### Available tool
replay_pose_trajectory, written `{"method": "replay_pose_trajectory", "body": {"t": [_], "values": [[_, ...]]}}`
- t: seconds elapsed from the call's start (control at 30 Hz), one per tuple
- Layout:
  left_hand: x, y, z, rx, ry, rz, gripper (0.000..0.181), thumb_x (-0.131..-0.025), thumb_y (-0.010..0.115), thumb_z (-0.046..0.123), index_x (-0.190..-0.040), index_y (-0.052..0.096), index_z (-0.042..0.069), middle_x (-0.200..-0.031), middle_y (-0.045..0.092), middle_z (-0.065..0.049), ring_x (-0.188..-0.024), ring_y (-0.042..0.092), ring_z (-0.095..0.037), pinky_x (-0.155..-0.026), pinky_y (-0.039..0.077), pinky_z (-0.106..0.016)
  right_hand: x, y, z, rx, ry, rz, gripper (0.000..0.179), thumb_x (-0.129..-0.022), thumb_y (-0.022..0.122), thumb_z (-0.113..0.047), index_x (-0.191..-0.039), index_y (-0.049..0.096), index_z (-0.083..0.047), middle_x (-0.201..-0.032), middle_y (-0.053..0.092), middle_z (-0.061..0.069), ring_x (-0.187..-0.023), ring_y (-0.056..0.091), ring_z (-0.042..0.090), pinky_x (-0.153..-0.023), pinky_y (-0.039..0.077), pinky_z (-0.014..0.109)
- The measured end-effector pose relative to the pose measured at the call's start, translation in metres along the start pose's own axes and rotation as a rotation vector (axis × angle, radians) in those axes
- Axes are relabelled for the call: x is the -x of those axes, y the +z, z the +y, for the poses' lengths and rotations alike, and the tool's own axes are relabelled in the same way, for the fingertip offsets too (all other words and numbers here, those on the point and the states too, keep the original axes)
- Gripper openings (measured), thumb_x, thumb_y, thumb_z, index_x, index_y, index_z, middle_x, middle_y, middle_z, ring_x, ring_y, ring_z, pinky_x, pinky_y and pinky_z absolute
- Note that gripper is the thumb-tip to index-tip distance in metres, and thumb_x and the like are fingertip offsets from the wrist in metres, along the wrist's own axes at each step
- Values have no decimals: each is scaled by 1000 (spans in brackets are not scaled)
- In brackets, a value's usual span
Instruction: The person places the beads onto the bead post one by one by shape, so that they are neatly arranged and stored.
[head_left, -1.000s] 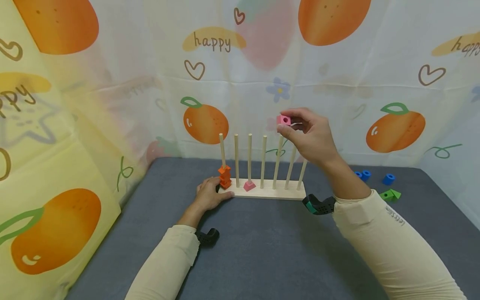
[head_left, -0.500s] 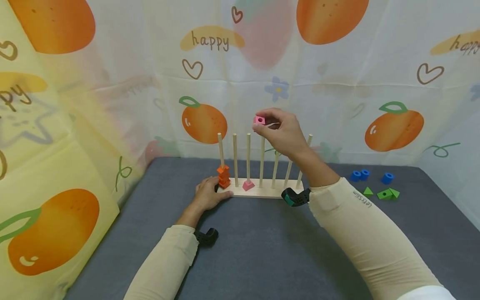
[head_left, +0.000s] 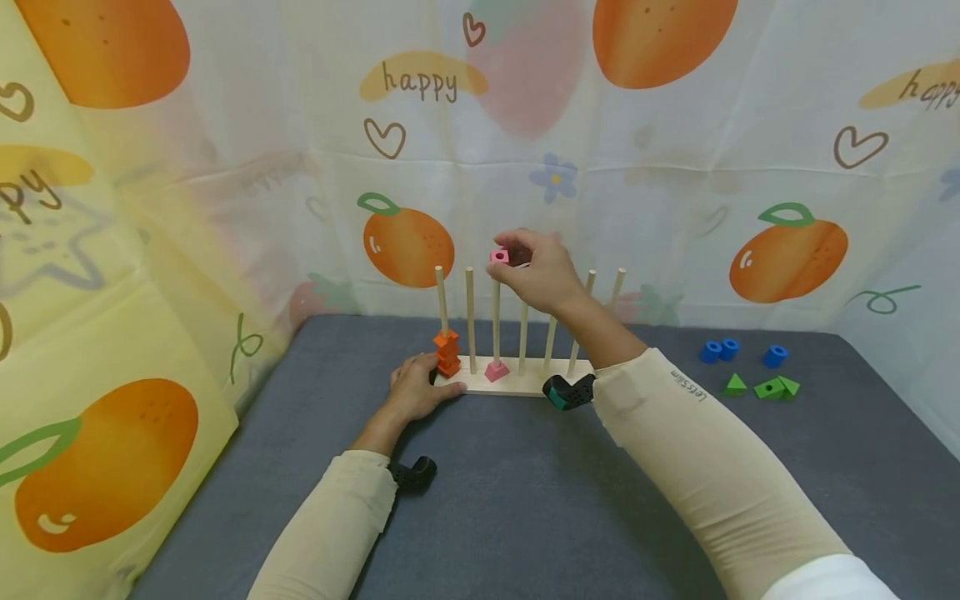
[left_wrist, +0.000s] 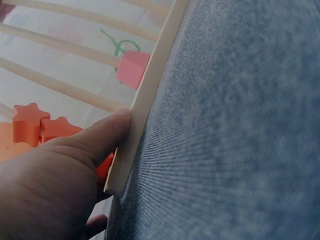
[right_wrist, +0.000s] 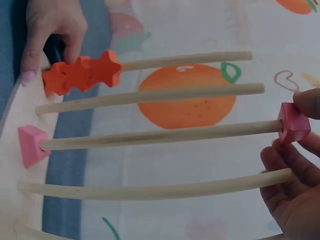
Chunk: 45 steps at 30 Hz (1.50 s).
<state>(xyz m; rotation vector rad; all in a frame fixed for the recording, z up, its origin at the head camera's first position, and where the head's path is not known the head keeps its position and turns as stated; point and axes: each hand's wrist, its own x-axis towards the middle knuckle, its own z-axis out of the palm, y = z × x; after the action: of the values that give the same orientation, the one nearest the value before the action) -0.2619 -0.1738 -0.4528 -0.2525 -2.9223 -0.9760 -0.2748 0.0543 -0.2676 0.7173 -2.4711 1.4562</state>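
A wooden peg rack [head_left: 536,385] with several upright dowels stands toward the back of the table. My left hand [head_left: 417,390] grips its left end, thumb along the front edge, as the left wrist view shows. Several orange star beads [right_wrist: 82,75] are stacked on the leftmost dowel. One pink block [right_wrist: 34,146] with sloping sides sits at the foot of the third dowel. At that dowel's top, my right hand [head_left: 543,271] pinches another pink block [right_wrist: 294,123] between thumb and fingers. The dowel's tip meets the block's hole; how far in it goes, I cannot tell.
On the right of the grey table [head_left: 480,500] lie several blue cylinders [head_left: 776,357] and green triangular blocks [head_left: 769,388]. Behind the rack hangs a fruit-printed cloth [head_left: 300,208]. More bare dowels [right_wrist: 150,192] stand close to my right hand.
My right hand has moved left with the pink block, from above the rack's right half to the third dowel's top, and come slightly down. The left hand keeps its place on the rack.
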Motion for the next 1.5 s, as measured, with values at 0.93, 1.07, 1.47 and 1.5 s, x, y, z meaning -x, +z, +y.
{"method": "replay_pose_trajectory", "body": {"t": [0.93,1.07,1.47,1.5], "values": [[-3,1,-1,-10,-11,4,64,-83,76,41,-132,59,3,-139,50,-15,-134,32,-35,-108,13,-54,23,46,50,-411,195,154,48,-86,73,-9,-127,50,1,-111,57,11,-101,56,25,-86,49,37],[-3,1,0,-12,-12,2,65,-83,76,41,-132,58,3,-139,50,-15,-134,32,-36,-108,13,-54,26,52,58,-425,210,158,47,-85,74,-7,-126,51,-1,-109,58,11,-100,57,25,-86,49,36],[-4,0,1,-17,-16,-7,64,-83,76,42,-130,60,3,-139,50,-15,-134,31,-36,-107,14,-55,39,67,82,-367,250,135,52,-85,76,-13,-129,52,-3,-115,58,11,-106,55,26,-93,45,41],[-5,0,1,-17,-15,-6,63,-83,76,42,-130,60,3,-139,50,-15,-134,31,-36,-107,14,-55,40,68,84,-371,249,134,52,-85,76,-12,-129,52,-2,-116,59,12,-107,55,27,-94,44,41]]}}
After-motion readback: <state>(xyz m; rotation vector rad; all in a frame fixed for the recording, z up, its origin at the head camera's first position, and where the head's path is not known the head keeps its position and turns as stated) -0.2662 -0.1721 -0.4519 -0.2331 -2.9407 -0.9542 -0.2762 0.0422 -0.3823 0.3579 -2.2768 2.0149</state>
